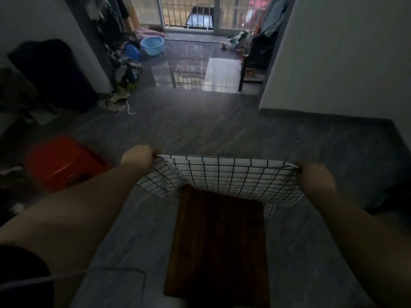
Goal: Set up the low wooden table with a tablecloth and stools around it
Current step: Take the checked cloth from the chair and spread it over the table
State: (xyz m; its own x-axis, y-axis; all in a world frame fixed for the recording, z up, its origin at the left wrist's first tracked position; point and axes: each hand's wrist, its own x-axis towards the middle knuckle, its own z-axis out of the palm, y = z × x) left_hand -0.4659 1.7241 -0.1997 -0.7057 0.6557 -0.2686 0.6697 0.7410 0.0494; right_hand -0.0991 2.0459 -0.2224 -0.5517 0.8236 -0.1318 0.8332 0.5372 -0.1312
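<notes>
- A person's left hand (pixel 138 155), left of centre in the frame, has its fingers curled tight round one upper corner of a white tablecloth (pixel 233 176) checked with thin black lines.
- The right hand (pixel 312 175), right of centre, grips the opposite corner in the same way, and the cloth's top edge runs taut between the two.
- The tablecloth hangs across the far end of the low dark wooden table (pixel 219 245) in the lower centre. Its lower folds hide that end, and whether it rests on the wood cannot be told.
- A red plastic stool (pixel 63 162) stands on the dark floor (pixel 200 127) at the left, apart from the table.
- A light blue basin (pixel 152 45) sits at the upper centre, near a barred door (pixel 191 14).
</notes>
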